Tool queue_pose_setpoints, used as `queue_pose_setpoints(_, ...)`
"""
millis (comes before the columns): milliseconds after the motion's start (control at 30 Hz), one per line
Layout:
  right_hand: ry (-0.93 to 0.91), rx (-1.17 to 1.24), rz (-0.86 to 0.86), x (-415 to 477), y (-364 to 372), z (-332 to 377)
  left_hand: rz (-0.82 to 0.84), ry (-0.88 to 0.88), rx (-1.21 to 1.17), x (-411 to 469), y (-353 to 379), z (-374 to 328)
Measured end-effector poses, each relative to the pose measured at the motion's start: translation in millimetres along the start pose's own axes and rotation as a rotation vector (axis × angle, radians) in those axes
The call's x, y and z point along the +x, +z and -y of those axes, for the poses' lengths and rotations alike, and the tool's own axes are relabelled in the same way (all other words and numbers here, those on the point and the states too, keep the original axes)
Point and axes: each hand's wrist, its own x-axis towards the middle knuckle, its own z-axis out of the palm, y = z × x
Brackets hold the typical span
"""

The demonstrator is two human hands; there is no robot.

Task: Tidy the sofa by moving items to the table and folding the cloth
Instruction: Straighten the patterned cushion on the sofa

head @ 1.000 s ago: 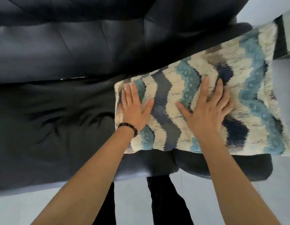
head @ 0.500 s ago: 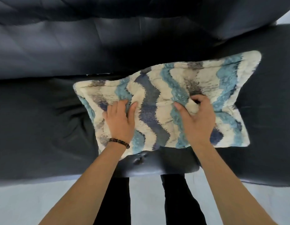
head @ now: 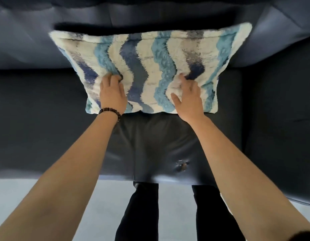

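Cushion (head: 150,66) with the wavy blue, teal and cream stripes is propped at the back of the sofa (head: 46,119) seat, top edge leaning on the backrest. Left hand (head: 112,94) has its fingers (head: 114,79) curled in, pinching a bit of the fuzzy cover. Right hand (head: 187,98) does the same near the dark blue patch, thumb spread out flat. Beaded bracelet (head: 110,111) on the left wrist. Small scuffed tear (head: 182,165) by the seat's front edge.

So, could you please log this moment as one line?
stage: placing pillow | left hand: gripping pillow | right hand: gripping pillow | pillow: propped against sofa backrest
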Motion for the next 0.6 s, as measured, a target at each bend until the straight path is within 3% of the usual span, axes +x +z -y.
queue_pose_setpoints(100, -0.066, -0.173, 0.084, -10.9, 9.3, -4.9, 0.062, -0.023, -0.044, -9.5, 11.8, 4.6)
queue_pose_setpoints(200, -0.018, -0.045, 0.136, -21.1, -1.7, -2.0, 0.048, -0.078, -0.198, -20.6, -3.8, -12.9)
queue_pose_setpoints(267, 0.0, 0.069, 0.085, -31.6, -19.4, 5.0, 0.016, -0.077, -0.279, -34.5, -27.0, -27.1)
queue_pose_setpoints(433, -0.054, 0.226, -0.147, -87.6, -112.2, 51.5, -0.048, -0.149, -0.44, -97.4, -125.3, -90.0)
queue_pose_setpoints(600, -0.146, 0.327, -0.193, -186.3, -232.9, 109.4, -0.123, -0.156, -0.561, -174.0, -261.5, -163.2)
